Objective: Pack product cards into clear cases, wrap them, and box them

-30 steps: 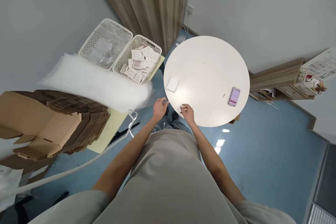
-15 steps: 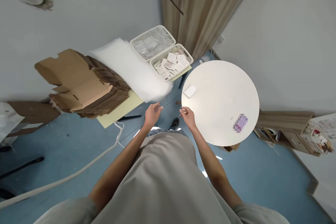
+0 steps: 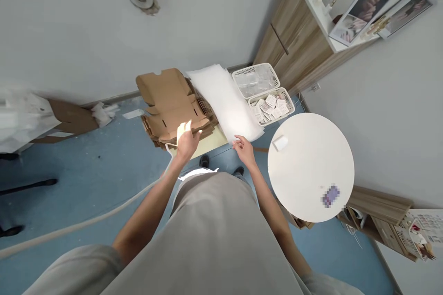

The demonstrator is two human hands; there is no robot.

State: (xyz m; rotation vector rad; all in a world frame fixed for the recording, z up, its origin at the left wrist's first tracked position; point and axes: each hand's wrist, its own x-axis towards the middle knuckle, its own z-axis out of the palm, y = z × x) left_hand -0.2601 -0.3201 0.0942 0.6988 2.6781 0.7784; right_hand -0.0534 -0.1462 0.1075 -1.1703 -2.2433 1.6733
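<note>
Apparent reach: left hand (image 3: pixel 187 141) loosely spread over the near edge of the cardboard stack (image 3: pixel 168 92), left of the frame's centre, contact unclear; right hand (image 3: pixel 244 151) half-curled, seemingly empty. Taking one layer would call for a pinch. The stack is brown, creased and slotted, its top unfolded.

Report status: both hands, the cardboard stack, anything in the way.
Left hand open at near edge of cardboard stack, contact unclear. Right hand loosely curled beside white sheeting, nothing seen in it. White tube close to left wrist.
</note>
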